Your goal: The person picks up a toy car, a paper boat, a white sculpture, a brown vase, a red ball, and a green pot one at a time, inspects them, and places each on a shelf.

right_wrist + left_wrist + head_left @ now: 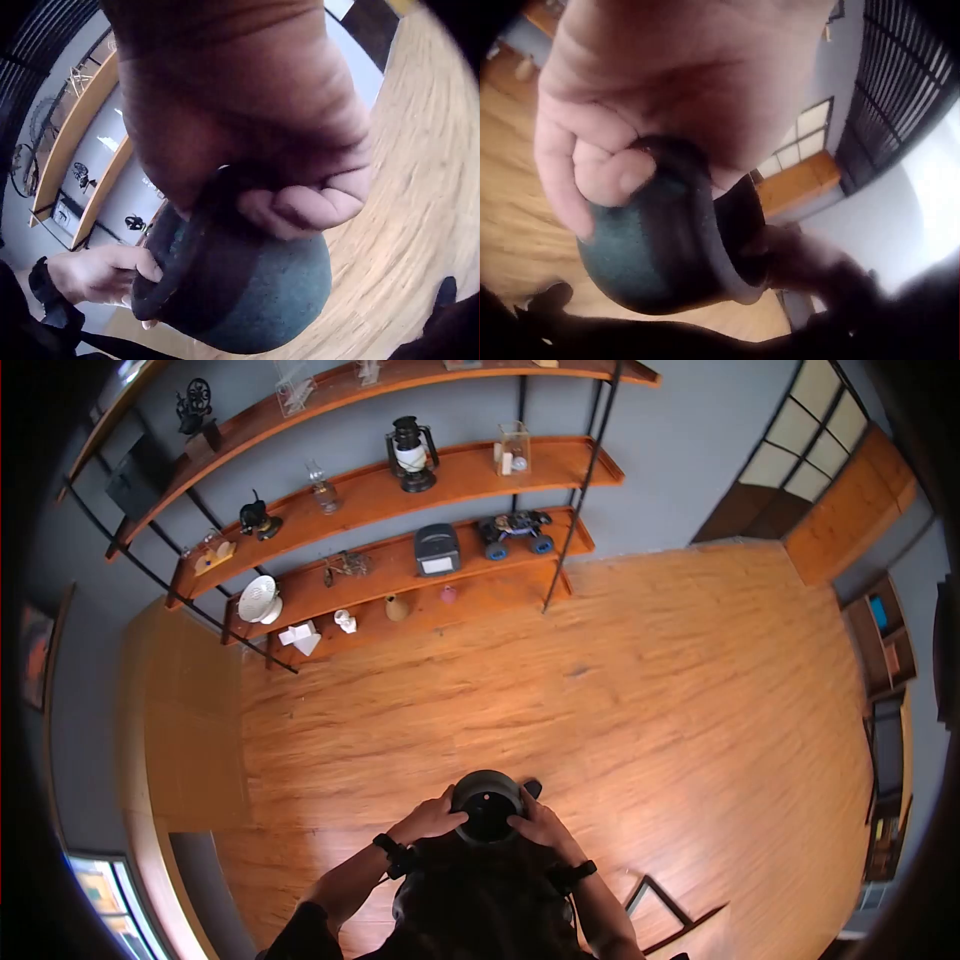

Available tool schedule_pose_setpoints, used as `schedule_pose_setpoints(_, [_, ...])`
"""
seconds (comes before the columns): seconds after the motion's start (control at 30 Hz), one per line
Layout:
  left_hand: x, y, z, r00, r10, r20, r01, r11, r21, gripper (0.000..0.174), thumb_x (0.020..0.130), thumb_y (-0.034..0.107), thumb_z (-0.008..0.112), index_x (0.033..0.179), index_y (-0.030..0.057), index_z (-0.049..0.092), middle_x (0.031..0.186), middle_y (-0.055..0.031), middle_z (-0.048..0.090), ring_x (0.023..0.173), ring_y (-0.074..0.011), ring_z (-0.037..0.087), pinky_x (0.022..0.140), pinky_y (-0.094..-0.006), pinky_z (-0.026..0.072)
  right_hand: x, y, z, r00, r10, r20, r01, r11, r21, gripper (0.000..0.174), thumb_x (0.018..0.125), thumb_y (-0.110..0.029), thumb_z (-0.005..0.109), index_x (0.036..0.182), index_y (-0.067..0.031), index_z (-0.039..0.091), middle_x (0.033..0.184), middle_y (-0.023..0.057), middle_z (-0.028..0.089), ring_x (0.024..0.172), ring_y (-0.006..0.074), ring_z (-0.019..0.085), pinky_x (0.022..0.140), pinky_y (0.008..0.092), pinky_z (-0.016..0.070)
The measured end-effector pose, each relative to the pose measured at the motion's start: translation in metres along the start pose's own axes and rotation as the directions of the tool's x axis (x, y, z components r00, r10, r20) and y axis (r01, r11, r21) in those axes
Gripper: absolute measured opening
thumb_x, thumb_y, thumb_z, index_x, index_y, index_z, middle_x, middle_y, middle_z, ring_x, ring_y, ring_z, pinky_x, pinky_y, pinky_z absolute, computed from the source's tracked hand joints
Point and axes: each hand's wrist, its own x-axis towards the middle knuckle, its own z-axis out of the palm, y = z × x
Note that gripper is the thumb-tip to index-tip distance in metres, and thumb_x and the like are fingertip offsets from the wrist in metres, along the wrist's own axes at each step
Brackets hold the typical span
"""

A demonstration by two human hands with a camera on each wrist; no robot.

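Both hands hold a dark green, rounded pot (487, 776) in front of the body, over the wooden floor. A small light hole shows in its dark bottom in the head view. My left hand (428, 818) grips the left side of the rim, thumb over the edge. On the opposite side, my right hand (545, 826) grips the rim likewise. Left-hand fingers curl against the outer wall of the pot (641, 247) in the left wrist view. In the right wrist view, the right-hand fingers bend against the green side of the pot (289, 289).
An open shelf unit (500, 480) stands along the far wall, carrying a lantern (410, 455), a toy truck (515, 533) and a white bowl (259, 600). A dark frame (660, 895) lies at the lower right. Right of the floor (650, 710) are small cabinets (880, 640).
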Motion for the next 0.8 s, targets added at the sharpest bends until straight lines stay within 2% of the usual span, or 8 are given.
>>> schedule_pose_setpoints(0.1, [0.021, 0.027, -0.013, 0.994, -0.038, -0.099, 0.030, 0.996, -0.084, 0.082, 0.084, 0.041, 0.059, 0.145, -0.0023, 0.026, 0.102, -0.0322, 0.065, 0.101, -0.0469, 0.063, 0.086, -0.0501, 0.0504, 0.051, 0.004, -0.052, 0.989, -0.089, 0.122, 0.087, 0.996, 0.025, 0.081, 0.084, -0.026, 0.067, 0.147, 0.0063, 0.027, 0.105, 0.0220, 0.067, 0.095, 0.0255, 0.067, 0.081, 0.0343, 0.0508])
schedule_pose_setpoints(0.23, [0.046, 0.060, -0.036, 0.977, -0.150, -0.151, 0.085, 0.925, -0.371, 0.080, 0.082, 0.039, 0.060, 0.143, -0.0026, 0.031, 0.095, -0.0233, 0.068, 0.082, -0.0330, 0.069, 0.072, -0.0393, 0.0551, 0.096, -0.059, -0.120, 0.971, -0.045, 0.236, 0.024, 0.996, 0.091, 0.080, 0.085, -0.026, 0.069, 0.147, 0.0057, 0.028, 0.088, 0.0129, 0.068, 0.073, 0.0161, 0.065, 0.066, 0.0283, 0.0505])
schedule_pose_setpoints(0.27, [0.061, 0.056, -0.035, 0.962, -0.186, -0.202, 0.094, 0.915, -0.392, 0.072, 0.081, 0.038, 0.060, 0.139, 0.0000, 0.040, 0.088, -0.0169, 0.068, 0.073, -0.0242, 0.068, 0.064, -0.0337, 0.0546, 0.111, -0.055, -0.127, 0.972, -0.045, 0.233, 0.037, 0.999, 0.036, 0.079, 0.085, -0.023, 0.070, 0.146, 0.0060, 0.030, 0.086, 0.0105, 0.068, 0.072, 0.0159, 0.064, 0.065, 0.0285, 0.0503])
schedule_pose_setpoints(0.37, [0.084, 0.079, -0.071, 0.972, -0.202, -0.117, 0.127, 0.879, -0.459, 0.068, 0.082, 0.038, 0.060, 0.137, 0.0019, 0.042, 0.091, -0.0152, 0.067, 0.073, -0.0228, 0.067, 0.066, -0.0340, 0.0549, 0.147, -0.051, -0.143, 0.964, -0.126, 0.233, 0.109, 0.990, 0.085, 0.075, 0.085, -0.021, 0.069, 0.146, 0.0040, 0.032, 0.087, 0.0111, 0.067, 0.071, 0.0150, 0.063, 0.064, 0.0290, 0.0503])
schedule_pose_setpoints(0.47, [0.127, 0.083, -0.095, 0.984, -0.145, -0.107, 0.079, 0.882, -0.465, 0.068, 0.080, 0.041, 0.060, 0.132, 0.0001, 0.046, 0.083, -0.0140, 0.068, 0.071, -0.0226, 0.068, 0.062, -0.0333, 0.0541, 0.177, -0.050, -0.162, 0.967, -0.027, 0.254, -0.018, 0.985, 0.171, 0.072, 0.086, -0.020, 0.068, 0.146, -0.0005, 0.034, 0.091, 0.0127, 0.067, 0.072, 0.0155, 0.064, 0.065, 0.0301, 0.0515])
schedule_pose_setpoints(0.57, [0.183, 0.079, -0.107, 0.990, -0.113, -0.080, 0.080, 0.939, -0.335, 0.065, 0.081, 0.041, 0.061, 0.126, -0.0030, 0.046, 0.075, -0.0146, 0.067, 0.066, -0.0253, 0.067, 0.059, -0.0353, 0.0537, 0.211, 0.012, -0.166, 0.990, -0.011, 0.141, 0.004, 0.999, 0.050, 0.072, 0.086, -0.018, 0.068, 0.147, -0.0048, 0.034, 0.093, 0.0134, 0.066, 0.073, 0.0160, 0.065, 0.066, 0.0312, 0.0528])
schedule_pose_setpoints(0.67, [0.207, 0.121, -0.155, 0.995, -0.084, 0.046, 0.094, 0.949, -0.301, 0.067, 0.082, 0.043, 0.060, 0.126, -0.0059, 0.044, 0.075, -0.0172, 0.067, 0.067, -0.0287, 0.068, 0.059, -0.0378, 0.0532, 0.238, -0.002, -0.199, 0.993, 0.109, 0.049, -0.108, 0.994, -0.015, 0.069, 0.085, -0.018, 0.069, 0.145, -0.0067, 0.038, 0.092, 0.0135, 0.066, 0.074, 0.0180, 0.066, 0.066, 0.0322, 0.0540])
schedule_pose_setpoints(0.8, [0.264, 0.123, -0.163, 0.999, -0.021, -0.037, 0.011, 0.966, -0.257, 0.070, 0.081, 0.045, 0.058, 0.128, -0.0042, 0.043, 0.080, -0.0180, 0.069, 0.069, -0.0304, 0.069, 0.067, -0.0413, 0.0542, 0.263, -0.006, -0.225, 0.990, 0.141, -0.019, -0.142, 0.989, -0.038, 0.061, 0.084, -0.019, 0.069, 0.139, -0.0057, 0.045, 0.093, 0.0155, 0.067, 0.081, 0.0195, 0.067, 0.070, 0.0322, 0.0545])
